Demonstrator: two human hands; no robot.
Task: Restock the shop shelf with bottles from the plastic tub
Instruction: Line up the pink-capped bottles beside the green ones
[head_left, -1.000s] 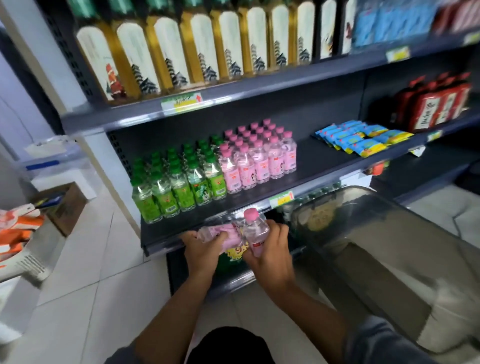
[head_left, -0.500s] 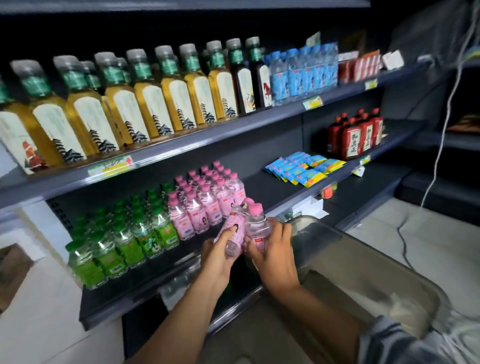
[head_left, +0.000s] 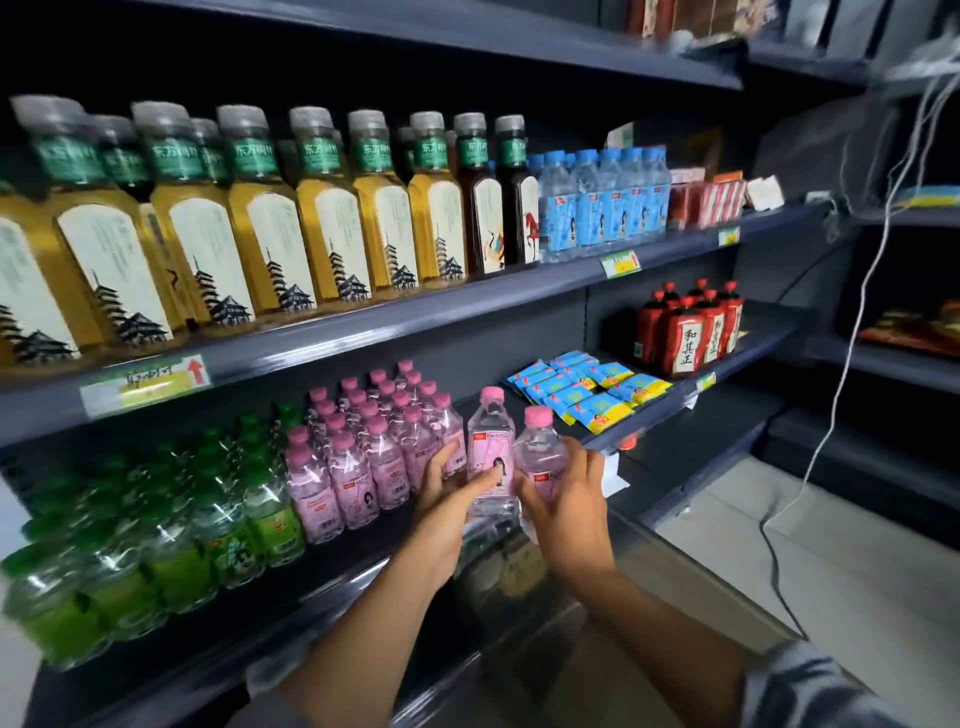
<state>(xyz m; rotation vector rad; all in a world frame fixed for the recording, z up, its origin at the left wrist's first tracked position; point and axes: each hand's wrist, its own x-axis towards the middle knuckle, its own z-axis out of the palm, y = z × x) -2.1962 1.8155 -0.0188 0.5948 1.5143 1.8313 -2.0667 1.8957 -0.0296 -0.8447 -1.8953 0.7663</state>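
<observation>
Both hands have risen since the earlier frame, carrying two pink bottles from below the shelf edge up to the pink block (head_left: 374, 441), the chosen landmark. Left hand (head_left: 447, 488) curls round one bottle (head_left: 490, 457), now upright, just right of the block's front row. Right hand (head_left: 563, 493) wraps the second bottle (head_left: 540, 457), touching the first on its far side from the block. Held upright and side by side, they seem meant to extend that row along the shelf (head_left: 519, 301). The tub (head_left: 519, 571) sits below the block, blurred.
</observation>
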